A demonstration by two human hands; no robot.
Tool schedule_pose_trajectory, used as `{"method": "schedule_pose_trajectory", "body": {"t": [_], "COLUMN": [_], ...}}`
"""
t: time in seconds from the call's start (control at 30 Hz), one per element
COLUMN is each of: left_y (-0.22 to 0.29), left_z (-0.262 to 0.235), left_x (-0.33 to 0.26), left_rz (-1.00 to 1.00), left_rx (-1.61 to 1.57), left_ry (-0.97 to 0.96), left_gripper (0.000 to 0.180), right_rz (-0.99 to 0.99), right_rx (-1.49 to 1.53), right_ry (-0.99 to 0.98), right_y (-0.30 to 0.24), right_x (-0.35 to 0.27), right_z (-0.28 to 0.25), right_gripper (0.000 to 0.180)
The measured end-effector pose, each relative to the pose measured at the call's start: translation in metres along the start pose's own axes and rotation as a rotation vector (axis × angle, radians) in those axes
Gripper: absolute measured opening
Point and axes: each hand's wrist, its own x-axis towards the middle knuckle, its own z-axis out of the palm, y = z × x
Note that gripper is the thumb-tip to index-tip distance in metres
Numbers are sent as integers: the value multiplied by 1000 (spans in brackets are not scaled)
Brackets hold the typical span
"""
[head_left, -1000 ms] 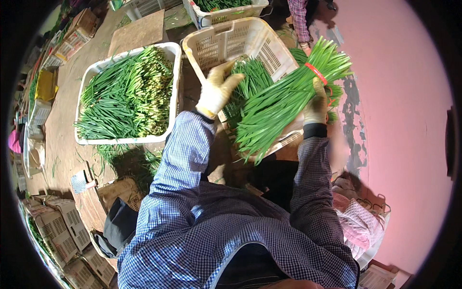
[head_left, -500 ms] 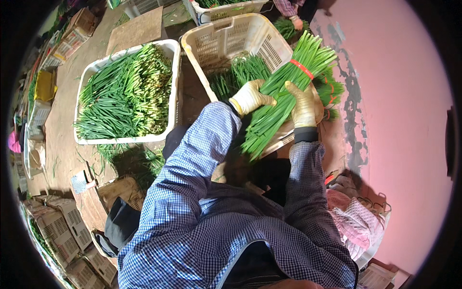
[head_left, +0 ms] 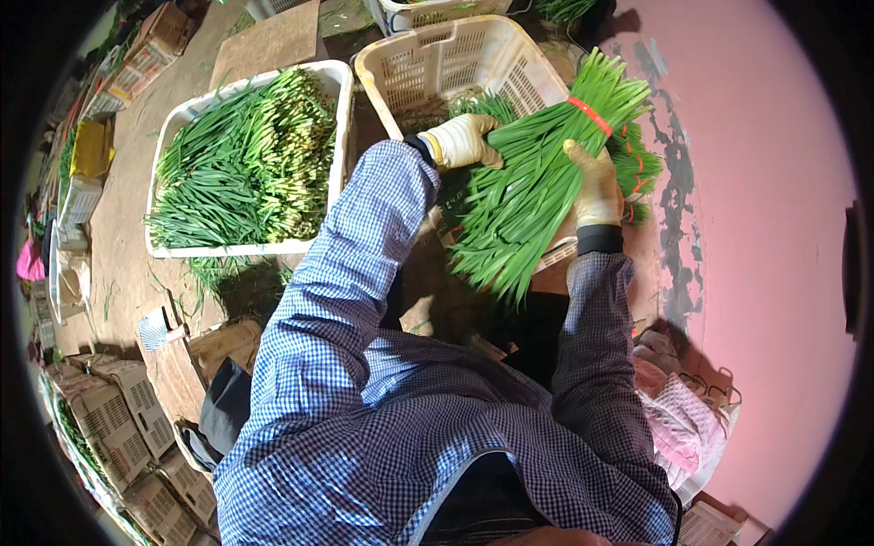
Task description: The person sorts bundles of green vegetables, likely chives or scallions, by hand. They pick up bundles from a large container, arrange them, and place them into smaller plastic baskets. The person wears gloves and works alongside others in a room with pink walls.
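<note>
A bundle of long green chives [head_left: 537,182], bound near its upper end by a red band [head_left: 590,116], slants in front of me, its leaves fanning down toward me. My right hand [head_left: 596,187], in a pale work glove, grips its right side below the band, thumb on top. At the bundle's left edge, my gloved left hand [head_left: 460,143] is closed against the leaves; some fingertips are hidden. Below the bundle stands a cream plastic crate [head_left: 437,64] with more chives [head_left: 482,107] in it. Several banded bundles [head_left: 635,164] lie beyond my right hand.
A white crate [head_left: 341,118] full of chives stands to the left. A pink wall [head_left: 765,182] with peeling grey patches bounds the right. Stacked crates [head_left: 114,428] fill the lower left; a pink-and-white cloth [head_left: 678,419] lies at lower right. A flat board [head_left: 269,41] lies behind.
The bundle has shifted slightly right and its leaves spread wider. My left hand has moved up and left, to the bundle's edge. The other person's hand at the top has left view.
</note>
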Motion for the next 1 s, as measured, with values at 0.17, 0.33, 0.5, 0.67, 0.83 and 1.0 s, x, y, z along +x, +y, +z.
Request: {"method": "schedule_pose_trajectory", "body": {"t": [0.17, 0.33, 0.5, 0.67, 0.83, 1.0], "left_y": [-27, -90, -70, -76, -64, -62], "left_z": [-31, -64, -66, -72, -58, -52], "left_x": [-27, -65, -99, -95, -83, -74], "left_rz": [-132, -225, -387, -270, -80, 114], "left_rx": [153, 113, -177, -405, -597, -745], "left_ry": [40, 119, 398, 655, 809, 868], "left_gripper": [56, 46, 28, 24, 20, 22], "right_rz": [54, 1, -20, -2, -23, -170], "right_rx": [282, 344, 374, 367, 345, 330], "right_ry": [-32, 9, 28, 71, 125, 153], "right_y": [-2, -15, -9, -2, -11, -13], "right_x": [16, 19, 33, 42, 38, 50], "right_z": [-19, -30, -54, -60, -55, -55], "right_gripper": [49, 41, 47, 47, 45, 42]}}
